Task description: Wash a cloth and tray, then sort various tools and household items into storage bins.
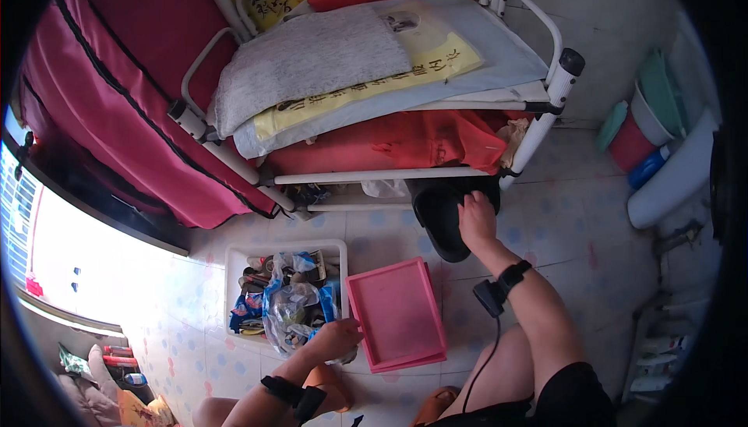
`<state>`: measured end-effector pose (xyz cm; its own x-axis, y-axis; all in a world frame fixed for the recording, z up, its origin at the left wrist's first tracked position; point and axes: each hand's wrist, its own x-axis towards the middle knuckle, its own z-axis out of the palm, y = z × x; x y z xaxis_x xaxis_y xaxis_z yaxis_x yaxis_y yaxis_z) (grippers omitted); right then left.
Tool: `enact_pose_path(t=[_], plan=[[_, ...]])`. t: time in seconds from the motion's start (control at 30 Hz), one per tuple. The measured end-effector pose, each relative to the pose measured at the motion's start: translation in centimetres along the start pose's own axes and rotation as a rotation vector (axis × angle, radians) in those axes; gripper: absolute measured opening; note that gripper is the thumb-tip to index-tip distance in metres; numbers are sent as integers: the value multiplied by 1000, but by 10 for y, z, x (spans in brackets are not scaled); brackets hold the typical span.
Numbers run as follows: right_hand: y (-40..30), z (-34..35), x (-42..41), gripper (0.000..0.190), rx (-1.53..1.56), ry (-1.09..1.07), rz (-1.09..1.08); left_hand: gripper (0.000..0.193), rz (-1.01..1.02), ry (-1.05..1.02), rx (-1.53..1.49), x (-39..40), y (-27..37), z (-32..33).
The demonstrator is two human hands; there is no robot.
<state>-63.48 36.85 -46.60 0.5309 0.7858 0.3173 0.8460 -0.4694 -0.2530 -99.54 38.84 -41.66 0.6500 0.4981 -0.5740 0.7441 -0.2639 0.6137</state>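
My right hand (479, 221) grips the right rim of a black item (442, 222) with a rounded end and raised edge, perhaps a slipper. Its far end lies under the lower rail of a white metal rack. My left hand (338, 337) is closed at the left edge of a pink plastic tray (397, 315), beside the near right corner of a white plastic bin (284, 244). Whether its fingers hold anything is hidden. Inside the bin are clear plastic bags (295, 304), blue wrappers and mixed small items. A second pink edge shows beneath the tray.
The white metal rack (374, 177) carries a grey mat (321, 56) and red bags (374, 143). A pink fabric cover (123, 117) hangs at left. Basins (634, 143) and a white pipe-like fixture (672, 170) stand right. Clothing and bottles (111, 377) lie lower left.
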Motion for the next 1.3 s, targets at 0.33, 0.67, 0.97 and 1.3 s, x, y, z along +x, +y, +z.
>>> enact_pose_path(t=[0.33, 0.67, 0.97, 1.3], plan=[[56, -35, -21, 13, 245, -126, -401, 31, 96, -37, 81, 26, 2, 11], [-7, -17, -12, 12, 528, -147, -320, 33, 73, -86, 143, 36, 25, 13], [44, -56, -54, 11, 457, -132, -355, 29, 135, -22, 43, 38, -16, 7], [-41, 24, -76, 12, 473, -341, -223, 25, 85, 7, 10, 40, 14, 3]])
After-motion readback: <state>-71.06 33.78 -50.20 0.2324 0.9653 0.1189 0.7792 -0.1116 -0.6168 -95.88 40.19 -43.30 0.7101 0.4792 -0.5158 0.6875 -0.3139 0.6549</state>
